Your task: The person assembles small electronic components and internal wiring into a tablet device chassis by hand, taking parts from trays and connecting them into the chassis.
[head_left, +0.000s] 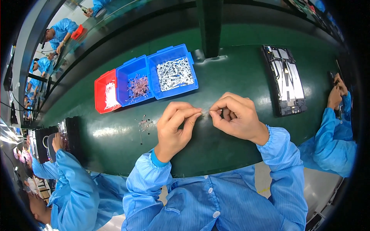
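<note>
My left hand (176, 127) and my right hand (239, 118) face each other above the green work table (216, 154), each closed in a pinch of thumb and forefinger. Between the fingertips shows something tiny and thin, too small to name. Left of my left hand lies a loose little heap of thin wires (144, 124) with small dark ends. Beyond my hands stand three joined bins. The blue middle bin (122, 74) holds reddish thin wires (138, 85), the blue right bin (169, 52) small white and black strips (175, 74).
White slender pieces (111, 95) fill part of the red bin (101, 92). A flat black-and-silver device assembly (284, 81) lies at the right. A dark post (209, 30) rises behind the bins. Co-workers in blue sit at the left (77, 184) and right (333, 138).
</note>
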A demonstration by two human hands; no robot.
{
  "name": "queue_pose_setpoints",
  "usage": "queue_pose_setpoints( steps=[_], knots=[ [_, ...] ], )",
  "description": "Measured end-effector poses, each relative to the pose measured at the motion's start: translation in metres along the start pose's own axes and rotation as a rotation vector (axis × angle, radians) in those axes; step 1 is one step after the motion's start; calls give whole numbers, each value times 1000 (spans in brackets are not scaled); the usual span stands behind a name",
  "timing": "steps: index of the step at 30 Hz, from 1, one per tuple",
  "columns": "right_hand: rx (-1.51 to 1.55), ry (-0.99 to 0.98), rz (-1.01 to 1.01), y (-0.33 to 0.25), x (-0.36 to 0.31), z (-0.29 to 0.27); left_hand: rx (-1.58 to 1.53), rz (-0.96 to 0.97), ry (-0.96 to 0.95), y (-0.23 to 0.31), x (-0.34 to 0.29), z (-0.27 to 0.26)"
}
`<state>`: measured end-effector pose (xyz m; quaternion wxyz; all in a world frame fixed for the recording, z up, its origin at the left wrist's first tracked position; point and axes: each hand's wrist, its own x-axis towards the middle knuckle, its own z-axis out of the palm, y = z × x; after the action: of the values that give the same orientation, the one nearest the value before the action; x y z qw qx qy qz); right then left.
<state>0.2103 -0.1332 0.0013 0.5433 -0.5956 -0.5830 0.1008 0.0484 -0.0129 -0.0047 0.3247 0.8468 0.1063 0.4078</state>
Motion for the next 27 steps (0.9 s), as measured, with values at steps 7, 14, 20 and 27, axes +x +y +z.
queue_pose_setpoints(
  steps=[7, 14, 20, 27],
  knots=[
    [-103, 66, -173, 14, 3, -8, 146, -71, -1, 2, -1, 9],
    [426, 205, 328, 39, 1, 5, -244, -532, -45, -4, -16, 15],
    [490, 134, 646, 53, 6, -7, -500, -787, -110, -7, -24, 26],
    [481, 98, 617, 51, 5, -6, -506, -814, -119, -8, -21, 25]
  ],
)
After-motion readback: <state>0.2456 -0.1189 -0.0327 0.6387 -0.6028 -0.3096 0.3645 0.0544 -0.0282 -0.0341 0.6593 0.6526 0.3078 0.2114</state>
